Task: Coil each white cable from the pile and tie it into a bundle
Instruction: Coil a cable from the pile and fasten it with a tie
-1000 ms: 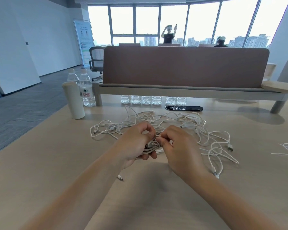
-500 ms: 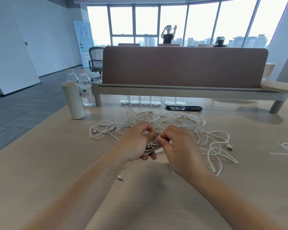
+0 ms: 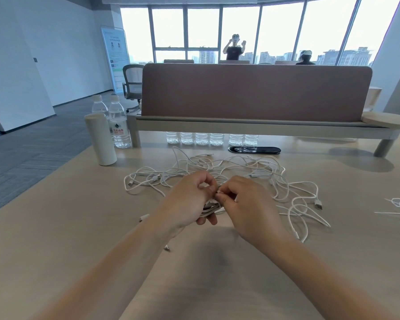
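Table (image 3: 56,250), pale wood. Pile of white cables (image 3: 252,172), loose and tangled, mid-table just behind the hands. Left hand (image 3: 189,199), fingers curled round a coiled cable (image 3: 209,210) held low over the tabletop. Right hand (image 3: 247,209), fingertips pinching the coil's top, possibly a cable end; too small to confirm.

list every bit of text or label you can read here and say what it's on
"农夫山泉": white characters on the red band of the label on the front water bottle, only just legible.
Small line under that band: too blurred to read.
Standing banner by the far wall: printed text and icons, all too small to read.
No other text shows.
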The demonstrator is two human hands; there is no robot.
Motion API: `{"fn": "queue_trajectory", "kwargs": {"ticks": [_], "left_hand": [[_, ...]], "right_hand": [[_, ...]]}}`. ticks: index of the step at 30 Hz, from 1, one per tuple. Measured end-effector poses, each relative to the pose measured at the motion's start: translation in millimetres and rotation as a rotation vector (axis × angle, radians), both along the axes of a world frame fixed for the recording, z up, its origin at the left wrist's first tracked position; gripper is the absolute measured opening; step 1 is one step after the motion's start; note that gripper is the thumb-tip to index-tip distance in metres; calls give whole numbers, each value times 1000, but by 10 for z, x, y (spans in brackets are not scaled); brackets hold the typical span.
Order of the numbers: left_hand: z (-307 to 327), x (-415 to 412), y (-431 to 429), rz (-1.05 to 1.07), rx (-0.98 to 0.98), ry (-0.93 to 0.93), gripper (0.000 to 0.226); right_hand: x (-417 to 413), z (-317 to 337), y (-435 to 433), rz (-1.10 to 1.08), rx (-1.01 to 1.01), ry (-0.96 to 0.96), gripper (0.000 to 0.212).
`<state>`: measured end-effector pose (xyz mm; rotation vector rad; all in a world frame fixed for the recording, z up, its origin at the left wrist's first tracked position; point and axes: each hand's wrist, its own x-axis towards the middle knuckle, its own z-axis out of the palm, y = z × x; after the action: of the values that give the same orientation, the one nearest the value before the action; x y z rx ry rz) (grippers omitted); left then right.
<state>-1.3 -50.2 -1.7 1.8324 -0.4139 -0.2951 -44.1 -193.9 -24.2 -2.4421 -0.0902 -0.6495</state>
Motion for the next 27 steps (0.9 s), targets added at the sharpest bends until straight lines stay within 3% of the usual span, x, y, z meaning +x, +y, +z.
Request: {"fn": "queue_trajectory", "kwargs": {"ticks": [7, 13, 19, 27], "left_hand": [[-55, 20, -16, 20, 28, -51, 13], [-107, 60, -13, 14, 36, -89, 16], [-143, 58, -17, -22, 37, -121, 17], [-141, 55, -3, -76, -10, -90, 13]], "right_hand": [[-54, 58, 23, -82, 123, 89, 21], [-58, 94, 68, 28, 305, 221, 19], [-54, 159, 53, 51, 611, 304, 17], [-55, 165, 36, 54, 465, 251, 21]]}}
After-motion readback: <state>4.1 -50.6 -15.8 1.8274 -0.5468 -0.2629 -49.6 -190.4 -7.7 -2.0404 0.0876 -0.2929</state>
